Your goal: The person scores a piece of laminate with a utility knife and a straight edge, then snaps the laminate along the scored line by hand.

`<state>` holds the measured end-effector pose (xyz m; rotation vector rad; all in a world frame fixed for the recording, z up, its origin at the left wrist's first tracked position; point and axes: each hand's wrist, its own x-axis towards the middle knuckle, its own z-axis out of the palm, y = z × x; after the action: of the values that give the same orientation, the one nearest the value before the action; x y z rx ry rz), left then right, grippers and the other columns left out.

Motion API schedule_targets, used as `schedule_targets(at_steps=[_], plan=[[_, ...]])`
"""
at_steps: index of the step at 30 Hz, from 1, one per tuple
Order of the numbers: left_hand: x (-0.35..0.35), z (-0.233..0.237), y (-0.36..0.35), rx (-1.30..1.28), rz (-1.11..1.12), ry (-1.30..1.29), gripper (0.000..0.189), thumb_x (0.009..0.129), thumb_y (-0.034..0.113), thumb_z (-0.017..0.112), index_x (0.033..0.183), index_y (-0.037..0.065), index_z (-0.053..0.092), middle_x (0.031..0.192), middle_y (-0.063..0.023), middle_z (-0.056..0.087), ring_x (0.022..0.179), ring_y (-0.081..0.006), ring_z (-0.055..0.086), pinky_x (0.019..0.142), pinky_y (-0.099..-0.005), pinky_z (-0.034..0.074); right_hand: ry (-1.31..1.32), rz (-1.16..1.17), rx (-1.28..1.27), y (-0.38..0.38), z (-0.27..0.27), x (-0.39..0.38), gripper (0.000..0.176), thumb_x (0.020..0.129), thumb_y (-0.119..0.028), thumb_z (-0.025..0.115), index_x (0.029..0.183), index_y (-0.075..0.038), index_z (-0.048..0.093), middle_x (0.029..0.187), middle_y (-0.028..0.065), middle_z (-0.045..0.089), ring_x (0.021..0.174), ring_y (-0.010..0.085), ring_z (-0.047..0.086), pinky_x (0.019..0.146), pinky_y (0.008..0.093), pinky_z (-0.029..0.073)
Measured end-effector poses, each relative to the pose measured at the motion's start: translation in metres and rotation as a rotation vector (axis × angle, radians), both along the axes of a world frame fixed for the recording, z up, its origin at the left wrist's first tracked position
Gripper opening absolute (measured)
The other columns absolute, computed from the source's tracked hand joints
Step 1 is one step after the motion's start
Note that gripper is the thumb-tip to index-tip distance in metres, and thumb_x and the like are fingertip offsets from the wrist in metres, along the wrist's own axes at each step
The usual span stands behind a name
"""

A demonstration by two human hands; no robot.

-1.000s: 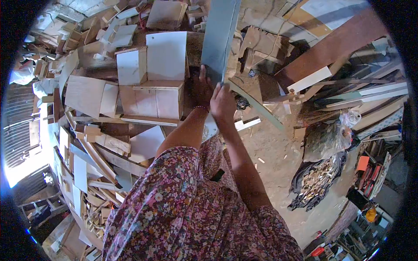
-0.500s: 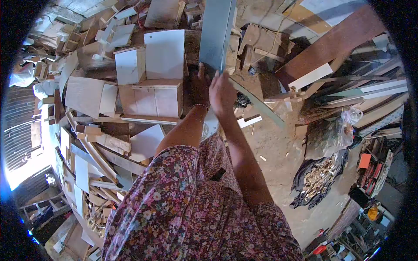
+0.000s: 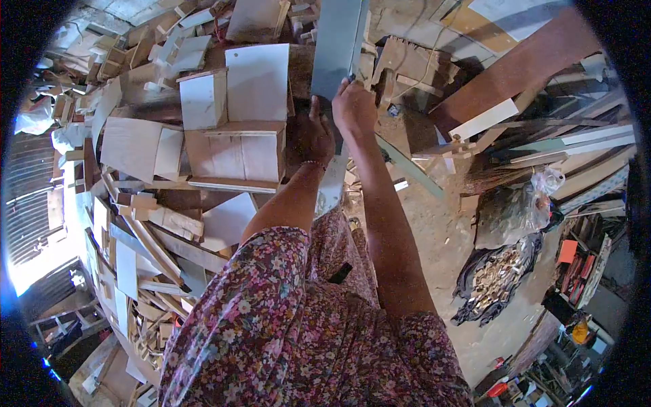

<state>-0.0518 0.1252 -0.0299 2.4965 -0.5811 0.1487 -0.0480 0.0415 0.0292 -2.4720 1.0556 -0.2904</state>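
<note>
grey board [image 3: 337,41] up on end
left hand [image 3: 313,132] and right hand [image 3: 354,105] clamped on its bottom end; looks stiff, likely top-heavy.

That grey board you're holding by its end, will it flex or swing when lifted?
Probably stiff: the grey board shows straight edges though the left hand and right hand grip only its near end. Likely apt to swing or tip, since most of its length runs beyond the grip. Its smooth-looking face may be slippery.
</note>
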Motion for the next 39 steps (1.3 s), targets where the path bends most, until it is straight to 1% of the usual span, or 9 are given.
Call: schedule_targets(at_steps=[10, 13, 15, 18, 21, 25, 35, 38, 39], plan=[[0.002, -0.032, -0.008, -0.140, 0.035, 0.169, 0.041, 0.078, 0.014, 0.040, 0.118, 0.013, 0.032, 0.089, -0.0208, 0.047, 0.075, -0.0321, 0.047, 0.064, -0.0405, 0.037, 0.002, -0.047, 0.157, 0.034, -0.003, -0.058, 0.030, 0.082, -0.025, 0.034, 0.078, 0.003, 0.045, 0.060, 0.0238, 0.053, 0.059, 0.0382, 0.053, 0.051, 0.0439, 0.043], [0.002, -0.043, -0.014, -0.498, 0.026, -0.257, 0.043, 0.078, 0.013, 0.040, 0.119, 0.012, 0.031, 0.091, -0.0206, 0.046, 0.077, -0.0323, 0.046, 0.065, -0.0405, 0.037, -0.031, -0.010, 0.037, 0.017, 0.001, -0.043, 0.025, 0.081, -0.025, 0.036, 0.075, -0.002, 0.043, 0.054, 0.0191, 0.052, 0.050, 0.0325, 0.054, 0.045, 0.0412, 0.044], [-0.002, -0.023, -0.006, -0.234, 0.082, 0.314, 0.043, 0.077, 0.013, 0.041, 0.119, 0.011, 0.031, 0.090, -0.0210, 0.045, 0.077, -0.0321, 0.046, 0.065, -0.0406, 0.036, -0.010, -0.037, 0.083, 0.013, 0.007, -0.028, 0.028, 0.081, -0.025, 0.035, 0.074, 0.000, 0.045, 0.055, 0.0208, 0.052, 0.053, 0.0343, 0.054, 0.047, 0.0415, 0.044], [-0.004, -0.017, -0.003, -0.004, 0.091, 0.033, 0.044, 0.077, 0.012, 0.041, 0.119, 0.012, 0.031, 0.081, -0.0211, 0.046, 0.073, -0.0325, 0.046, 0.063, -0.0408, 0.036, -0.033, -0.035, 0.088, 0.015, 0.004, -0.020, 0.031, 0.081, -0.025, 0.035, 0.075, 0.003, 0.046, 0.056, 0.0219, 0.052, 0.055, 0.0346, 0.055, 0.049, 0.0413, 0.045], [0.023, -0.117, -0.010, -0.445, 0.019, 0.355, 0.046, 0.075, 0.013, 0.043, 0.120, 0.014, 0.031, 0.073, -0.0202, 0.046, 0.067, -0.0324, 0.046, 0.060, -0.0408, 0.037, -0.076, -0.045, 0.062, 0.018, -0.002, -0.026, 0.029, 0.081, -0.025, 0.035, 0.077, 0.003, 0.045, 0.055, 0.0215, 0.052, 0.053, 0.0342, 0.054, 0.046, 0.0412, 0.044], [0.006, -0.044, 0.004, -0.117, -0.120, -0.196, 0.048, 0.074, 0.010, 0.042, 0.120, 0.012, 0.030, 0.070, -0.0195, 0.048, 0.061, -0.0323, 0.047, 0.056, -0.0396, 0.038, -0.039, -0.011, 0.022, 0.049, -0.025, -0.069, 0.029, 0.081, -0.025, 0.035, 0.079, 0.002, 0.044, 0.054, 0.0213, 0.052, 0.053, 0.0344, 0.054, 0.047, 0.0415, 0.044], [-0.001, -0.006, -0.002, -0.226, 0.019, 0.183, 0.046, 0.075, 0.012, 0.043, 0.119, 0.008, 0.030, 0.074, -0.0210, 0.050, 0.063, -0.0320, 0.049, 0.057, -0.0383, 0.039, -0.046, -0.046, 0.074, 0.012, 0.004, -0.019, 0.026, 0.081, -0.024, 0.035, 0.076, 0.000, 0.044, 0.054, 0.0185, 0.053, 0.051, 0.0321, 0.055, 0.045, 0.0410, 0.044], [-0.003, -0.006, -0.004, -0.211, 0.016, -0.235, 0.045, 0.076, 0.014, 0.042, 0.119, 0.009, 0.030, 0.076, -0.0212, 0.050, 0.064, -0.0323, 0.049, 0.058, -0.0388, 0.039, -0.125, -0.027, 0.036, 0.016, -0.006, -0.028, 0.027, 0.081, -0.025, 0.036, 0.075, 0.000, 0.044, 0.053, 0.0181, 0.052, 0.049, 0.0316, 0.054, 0.042, 0.0395, 0.044], [0.001, -0.011, -0.006, -0.189, 0.051, 0.123, 0.045, 0.076, 0.015, 0.042, 0.119, 0.009, 0.030, 0.076, -0.0208, 0.050, 0.065, -0.0324, 0.049, 0.059, -0.0390, 0.038, -0.131, -0.026, 0.036, 0.021, -0.009, -0.034, 0.027, 0.081, -0.025, 0.036, 0.075, 0.000, 0.044, 0.053, 0.0181, 0.052, 0.049, 0.0316, 0.054, 0.042, 0.0395, 0.044]])
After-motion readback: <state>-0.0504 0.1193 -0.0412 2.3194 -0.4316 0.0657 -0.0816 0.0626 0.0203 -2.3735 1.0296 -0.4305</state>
